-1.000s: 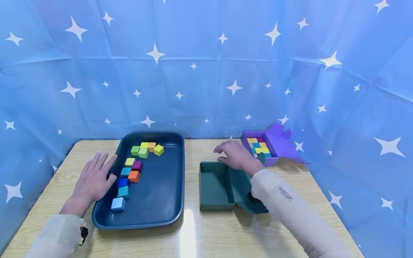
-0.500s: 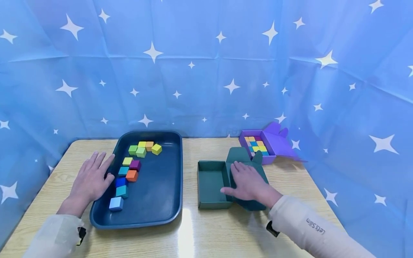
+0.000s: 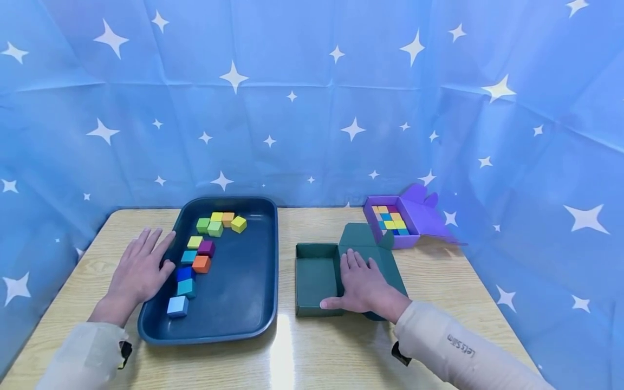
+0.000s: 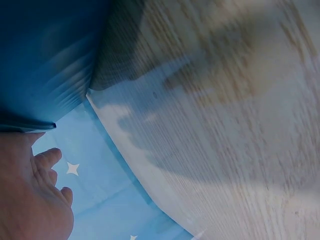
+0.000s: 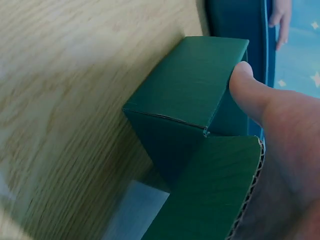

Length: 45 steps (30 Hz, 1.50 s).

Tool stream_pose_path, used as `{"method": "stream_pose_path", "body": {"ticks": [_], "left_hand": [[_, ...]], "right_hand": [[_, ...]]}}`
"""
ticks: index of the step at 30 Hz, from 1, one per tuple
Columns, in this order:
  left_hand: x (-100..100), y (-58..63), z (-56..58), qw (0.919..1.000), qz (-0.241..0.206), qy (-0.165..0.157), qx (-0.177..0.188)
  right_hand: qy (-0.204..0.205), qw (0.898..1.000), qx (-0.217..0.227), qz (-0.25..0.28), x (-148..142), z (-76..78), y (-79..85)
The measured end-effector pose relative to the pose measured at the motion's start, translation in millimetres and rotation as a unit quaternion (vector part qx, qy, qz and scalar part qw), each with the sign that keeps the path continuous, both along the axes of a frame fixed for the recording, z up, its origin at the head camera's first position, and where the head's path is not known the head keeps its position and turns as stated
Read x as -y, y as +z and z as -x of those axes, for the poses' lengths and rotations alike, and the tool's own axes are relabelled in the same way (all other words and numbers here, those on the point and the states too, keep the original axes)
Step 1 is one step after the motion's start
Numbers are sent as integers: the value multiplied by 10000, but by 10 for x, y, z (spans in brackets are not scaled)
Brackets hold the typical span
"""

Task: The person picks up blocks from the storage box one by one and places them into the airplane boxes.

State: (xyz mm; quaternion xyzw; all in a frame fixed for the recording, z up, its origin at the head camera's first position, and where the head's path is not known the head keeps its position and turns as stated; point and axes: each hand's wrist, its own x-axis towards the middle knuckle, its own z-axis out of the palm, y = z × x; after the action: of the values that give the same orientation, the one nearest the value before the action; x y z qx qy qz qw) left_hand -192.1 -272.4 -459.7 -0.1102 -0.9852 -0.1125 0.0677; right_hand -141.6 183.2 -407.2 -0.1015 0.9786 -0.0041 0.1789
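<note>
My left hand point(image 3: 138, 268) rests with straight, spread fingers at the left rim of a dark blue tray point(image 3: 239, 295). The left wrist view shows part of that hand point(image 4: 30, 192) against the tray's outer edge. Several coloured cubes lie in the tray's left half, a light blue cube point(image 3: 177, 307) nearest. To the right, my right hand point(image 3: 363, 287) lies over an open green cardboard box point(image 3: 319, 310), fingers extended along its right wall and folded-back lid point(image 3: 387, 265). In the right wrist view, the thumb point(image 5: 245, 75) touches the rim of the box's front wall.
A purple box point(image 3: 410, 242) with its lid folded back stands at the back right, filled with coloured cubes. The wooden table point(image 3: 317, 357) meets a blue star-patterned curtain point(image 3: 312, 135) behind and at both sides.
My right hand has drawn back from beyond the green box onto its right wall and lid. The box has shifted slightly left. My left hand has stayed at the tray.
</note>
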Motion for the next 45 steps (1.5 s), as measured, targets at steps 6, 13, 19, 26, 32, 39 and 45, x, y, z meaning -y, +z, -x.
{"method": "stream_pose_path", "body": {"ticks": [6,13,19,26,32,39,45], "left_hand": [[14,29,19,9999,126,-34,34],[47,45,44,9996,235,-47,149],[81,49,48,9996,212,-19,199],[84,44,40,9997,194,2,167],[65,29,39,9997,196,4,135],[46,24,56,9993,306,92,172],[76,24,98,9990,378,168,184]], "right_hand": [[197,9997,-45,-119,165,41,10],[274,9995,-52,-128,253,142,4],[338,9994,62,-67,333,139,-18],[342,9988,289,182,362,254,-12],[165,9986,367,343,229,368,-58],[154,9972,403,611,38,440,-89],[233,9910,699,1119,-60,511,-63]]}}
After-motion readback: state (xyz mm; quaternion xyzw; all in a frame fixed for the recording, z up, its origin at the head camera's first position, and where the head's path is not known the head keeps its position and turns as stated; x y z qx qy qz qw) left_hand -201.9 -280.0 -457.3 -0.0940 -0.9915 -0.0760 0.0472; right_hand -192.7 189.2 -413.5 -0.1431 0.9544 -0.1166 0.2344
